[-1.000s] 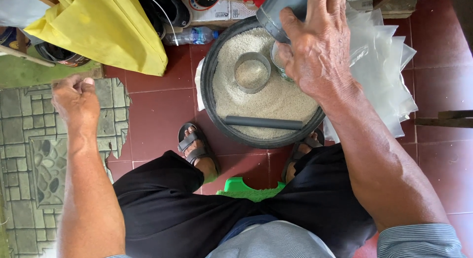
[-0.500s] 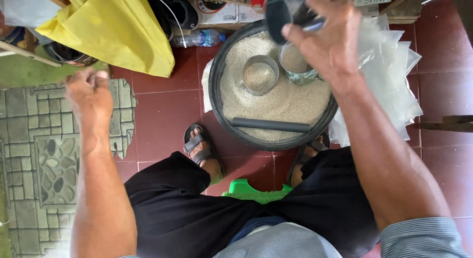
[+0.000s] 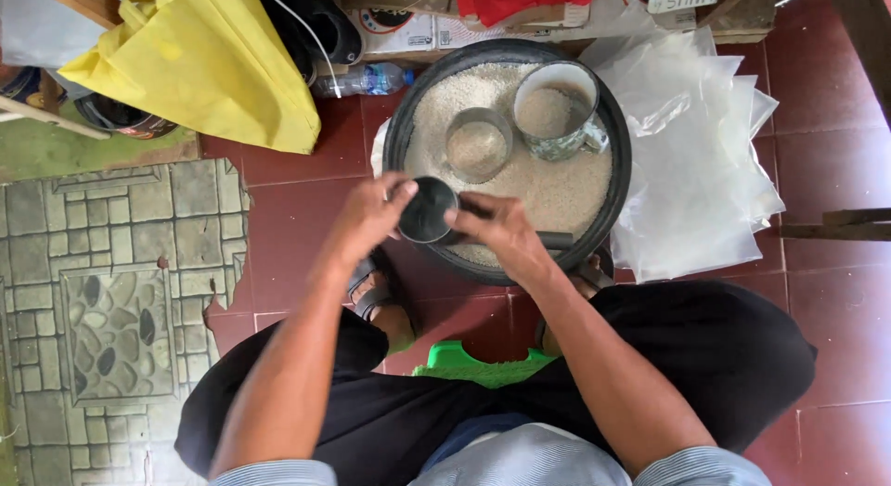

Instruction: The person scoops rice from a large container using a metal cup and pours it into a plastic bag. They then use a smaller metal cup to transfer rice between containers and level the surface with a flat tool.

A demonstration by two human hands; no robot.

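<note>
Both hands — left hand (image 3: 371, 217), right hand (image 3: 497, 228) — in a shared grip around a dark cup (image 3: 427, 210) over the rice basin (image 3: 613, 184)

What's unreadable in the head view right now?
- Dark round container: its contents are in shadow; the left hand and right hand cover its sides.
- Black basin of rice: near rim hidden behind both hands.
- Green stool: mostly hidden by the legs.
- Yellow bag: contents unseen.

Yellow bag (image 3: 218, 64); black basin (image 3: 613, 203)
</note>
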